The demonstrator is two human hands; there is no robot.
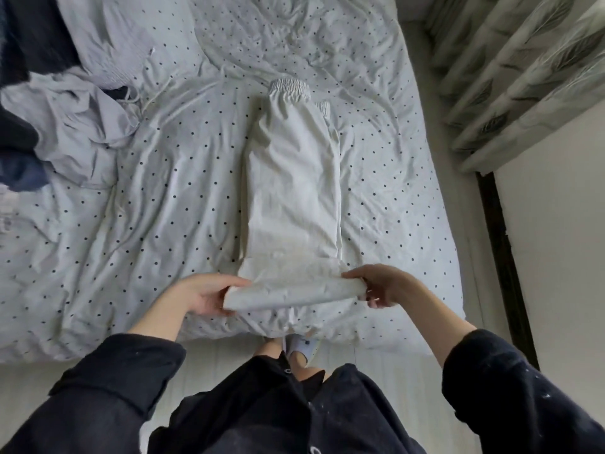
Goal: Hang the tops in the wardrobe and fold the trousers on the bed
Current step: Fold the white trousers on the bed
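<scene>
I've got the cream cotton trousers [293, 191] lying lengthwise on the dotted white duvet of the bed [131, 208], legs stacked, elastic waistband at the far end, near end turned up into a first fold. My left hand [203, 294] and right hand [381, 285] each pinch one end of that fold, fingers curled round the cloth. Risks as I see them: uneven pull skews the fold, the stacked legs slide apart on the rumpled duvet, or the fold springs open if either pinch slackens
</scene>
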